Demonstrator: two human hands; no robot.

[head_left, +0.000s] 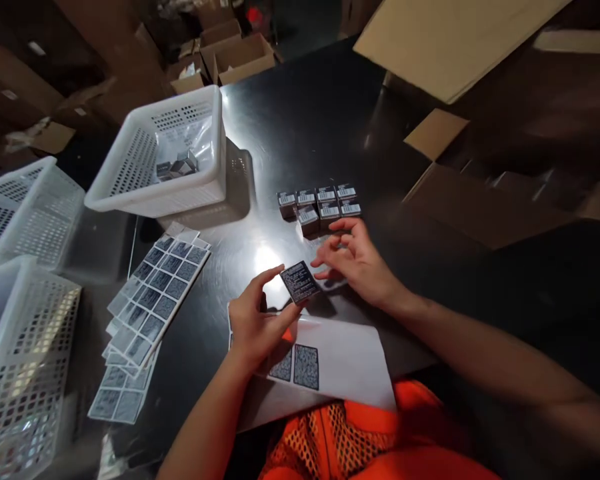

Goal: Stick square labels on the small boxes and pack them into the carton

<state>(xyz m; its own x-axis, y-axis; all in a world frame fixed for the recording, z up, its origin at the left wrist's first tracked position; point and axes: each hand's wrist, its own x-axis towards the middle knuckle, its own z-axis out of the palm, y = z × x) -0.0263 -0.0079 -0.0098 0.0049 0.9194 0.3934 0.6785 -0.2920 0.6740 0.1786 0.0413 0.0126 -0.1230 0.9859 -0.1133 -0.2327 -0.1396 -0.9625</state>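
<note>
Directions are taken from the held box.

Small box: dark card, square-faced, fine pale print; at centre, above the table, which is smooth, dark and reflective. Left hand, 7 o'clock: grasping the box between thumb and finger. Right hand, between 2 and 3 o'clock: nothing held, fingers loosely bent, near the box.

Seven dark boxes, just past 12 o'clock: close-set in rows of four and three, pale barcode labels upward.

White sheet, 5 o'clock: smooth, dark speckled rectangles printed on it, partly under the left hand. Printed sheets, 9 o'clock: overlapping pile, gridded with speckled squares.

White basket, 10 o'clock: perforated plastic, rounded corners; contains a clear bag and a few small boxes.

Open carton, between 11 and 12 o'clock: brown cardboard, contents unclear.
</note>
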